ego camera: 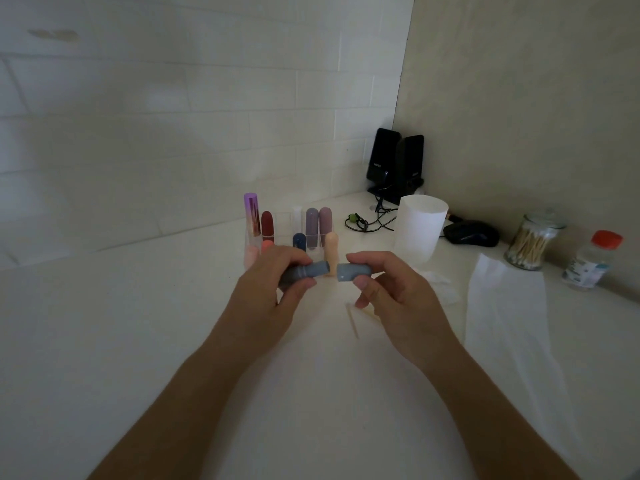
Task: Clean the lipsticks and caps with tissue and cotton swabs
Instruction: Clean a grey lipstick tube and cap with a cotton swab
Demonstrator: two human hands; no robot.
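Left hand [273,289] grips a grey-blue cylindrical plastic lipstick tube [307,271], fingers and thumb curled round its base, its open end pointing right. Right hand [391,289] pinches the matching grey-blue rounded cap [350,271], its mouth facing the tube, with a small gap between the two. Both are held above the white desk [138,341]. Just behind them stands a clear rack of coloured lipsticks [287,233]. A wooden cotton swab [352,320] lies below the right hand, a white tissue sheet [505,306] lies further right, and a glass jar of cotton swabs [530,242] stands beyond it.
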